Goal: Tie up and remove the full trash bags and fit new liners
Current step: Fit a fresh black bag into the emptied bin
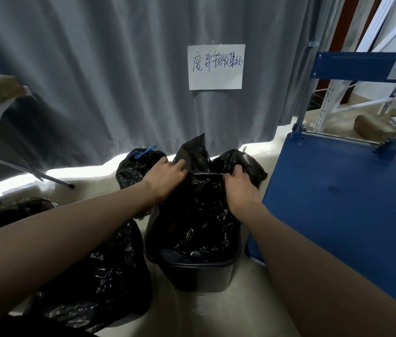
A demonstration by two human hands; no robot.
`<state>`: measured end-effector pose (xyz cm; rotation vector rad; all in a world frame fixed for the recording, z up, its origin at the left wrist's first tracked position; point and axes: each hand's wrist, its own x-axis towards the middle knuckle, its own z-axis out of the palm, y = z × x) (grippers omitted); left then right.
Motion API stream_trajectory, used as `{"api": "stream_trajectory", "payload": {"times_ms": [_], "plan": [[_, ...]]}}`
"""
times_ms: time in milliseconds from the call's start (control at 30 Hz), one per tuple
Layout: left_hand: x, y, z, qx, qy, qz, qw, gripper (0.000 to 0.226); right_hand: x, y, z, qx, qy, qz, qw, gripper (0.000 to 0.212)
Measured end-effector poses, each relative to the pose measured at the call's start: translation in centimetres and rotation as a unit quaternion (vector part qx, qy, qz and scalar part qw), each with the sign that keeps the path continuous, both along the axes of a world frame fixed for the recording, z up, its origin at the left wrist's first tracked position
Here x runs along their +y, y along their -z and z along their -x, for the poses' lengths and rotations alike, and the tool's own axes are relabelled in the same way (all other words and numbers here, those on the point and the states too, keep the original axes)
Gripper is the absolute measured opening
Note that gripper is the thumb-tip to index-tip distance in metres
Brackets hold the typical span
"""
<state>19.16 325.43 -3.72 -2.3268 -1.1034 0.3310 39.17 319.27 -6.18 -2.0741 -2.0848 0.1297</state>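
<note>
A dark rectangular trash bin (199, 276) stands on the floor in front of me with a black plastic bag (197, 215) rising out of it. My left hand (165, 175) grips the bag's upper edge on the left. My right hand (239, 188) pinches the same edge on the right, and the plastic is stretched between them. A peak of the bag sticks up behind my hands. A tied black bag (138, 164) with a blue drawstring sits behind on the left. Another black bag (245, 164) sits behind on the right.
A large black bag (100, 283) lies left of the bin and another (14, 212) farther left. A blue platform cart (338, 203) stands close on the right. A grey curtain (119, 81) with a handwritten paper sign (216, 66) hangs behind. Metal table legs (22, 171) stand at left.
</note>
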Motion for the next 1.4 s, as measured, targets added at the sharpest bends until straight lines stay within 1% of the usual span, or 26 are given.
{"api": "stream_trajectory", "payload": {"times_ms": [100, 200, 267, 367, 500, 600, 667, 733, 800, 867, 967, 1000, 1033, 1067, 1100, 1133, 1167, 1200, 1233, 1300, 1400], "plan": [[0.9, 1.0, -0.1, 0.016, -0.048, 0.002, 0.999, 0.035, 0.4, 1.0, 0.5, 0.002, 0.014, 0.026, 1.0, 0.055], [1.7, 1.8, 0.0, 0.007, -0.077, 0.009, 0.997, 0.039, 0.8, 1.8, 0.8, 0.003, 0.027, 0.037, 0.999, 0.056], [2.0, 2.1, 0.1, -0.003, -0.089, 0.014, 0.996, 0.035, 1.1, 2.2, 0.8, 0.008, 0.037, 0.037, 0.999, 0.056], [2.3, 2.2, 0.3, -0.006, -0.099, -0.006, 0.995, 0.026, 1.4, 2.6, 0.9, 0.02, 0.069, 0.028, 0.997, 0.049], [2.6, 2.6, 0.2, -0.008, -0.095, -0.014, 0.995, 0.027, 1.6, 2.9, 1.1, 0.043, 0.107, 0.036, 0.993, 0.044], [2.7, 3.1, -1.1, -0.052, -0.063, 0.006, 0.997, 0.027, 1.9, 3.1, 1.1, 0.06, 0.129, 0.044, 0.989, 0.032], [2.4, 3.5, -2.6, -0.106, -0.021, 0.042, 0.993, 0.03, 1.9, 3.1, 1.1, 0.074, 0.146, 0.054, 0.985, 0.025], [1.9, 4.2, -4.0, -0.134, 0.005, 0.086, 0.987, 0.033, 1.9, 3.2, 0.9, 0.093, 0.164, 0.062, 0.98, 0.022], [1.6, 5.0, -4.9, -0.145, 0.008, 0.128, 0.981, 0.041, 1.7, 3.1, 0.5, 0.118, 0.185, 0.075, 0.973, 0.023], [1.5, 5.6, -5.5, -0.149, -0.004, 0.156, 0.976, 0.048, 1.4, 3.1, -0.2, 0.143, 0.205, 0.109, 0.962, 0.026], [1.5, 5.8, -5.9, -0.132, -0.013, 0.158, 0.978, 0.05, 0.5, 2.9, -1.3, 0.152, 0.237, 0.198, 0.939, 0.035], [1.5, 5.9, -6.1, -0.124, -0.015, 0.156, 0.98, 0.051, 0.1, 2.8, -1.3, 0.146, 0.245, 0.208, 0.935, 0.036], [1.4, 6.0, -6.2, -0.115, -0.017, 0.152, 0.981, 0.051, -0.3, 2.5, -1.2, 0.125, 0.246, 0.191, 0.942, 0.037], [1.4, 6.1, -6.4, -0.106, -0.017, 0.149, 0.983, 0.051, -0.6, 2.4, -1.1, 0.088, 0.231, 0.14, 0.959, 0.038], [1.5, 6.2, -6.6, -0.101, -0.016, 0.146, 0.984, 0.049, -0.8, 2.3, -0.9, 0.054, 0.191, 0.064, 0.978, 0.039], [1.6, 6.3, -6.7, -0.099, -0.014, 0.145, 0.984, 0.046, -0.9, 2.3, -0.5, 0.044, 0.129, -0.011, 0.991, 0.039], [1.8, 6.4, -6.8, -0.095, -0.014, 0.148, 0.984, 0.043, -1.1, 2.2, 0.1, 0.05, 0.055, -0.051, 0.996, 0.038], [2.0, 6.4, -6.9, -0.094, -0.015, 0.154, 0.984, 0.042, -1.3, 2.3, 0.7, 0.053, -0.013, -0.053, 0.997, 0.039], [2.1, 6.4, -6.9, -0.094, -0.016, 0.16, 0.983, 0.042, -1.6, 2.5, 1.3, 0.045, -0.056, -0.029, 0.997, 0.041], [2.1, 6.6, -6.4, -0.098, -0.016, 0.16, 0.982, 0.047, -2.3, 3.0, 1.9, 0.013, -0.062, 0.016, 0.998, 0.042], [1.8, 6.5, -4.8, -0.095, -0.013, 0.14, 0.985, 0.05, -3.0, 3.5, 1.4, -0.024, -0.04, 0.015, 0.999, 0.031]]}}
